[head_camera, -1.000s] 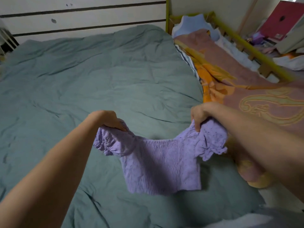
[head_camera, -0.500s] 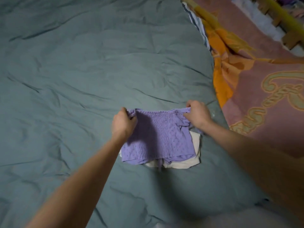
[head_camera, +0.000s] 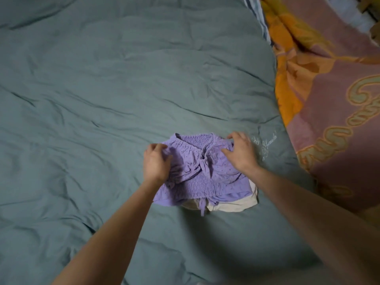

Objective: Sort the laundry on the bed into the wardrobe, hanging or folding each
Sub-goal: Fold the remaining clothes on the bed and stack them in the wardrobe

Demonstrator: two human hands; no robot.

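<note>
A: Where is the top found?

B: It is laid on the bed, low and right of the middle of the view, with its sleeves folded in over the smocked middle. It is spread over a white garment, of which only a strip is seen along the near and right edges.

A: How is the left hand placed?

B: It is set on the left part of the top, fingers curled, and a fold of the purple cloth is bunched in its grip.

A: And the right hand?

B: It is rested on the top's right part. The fingers are bent and spread over the cloth, and the fingertips are pressed down near the far edge. Whether cloth is pinched under them cannot be told.

A: What is seen around the pile?

B: The bed is covered by a creased grey-green duvet. Pale embroidered lettering is stitched into it just right of the right hand; the words cannot be read. Further right a blanket, pink with orange and a curling pale pattern, is laid along the duvet's edge. A striped cloth is glimpsed between the two near the top of the view.

A: Is anything hidden?

B: Much of the top's left side is covered by the left hand and wrist, and its right corner by the right hand. The near duvet is crossed by both forearms. The white garment is mostly covered by the top.
</note>
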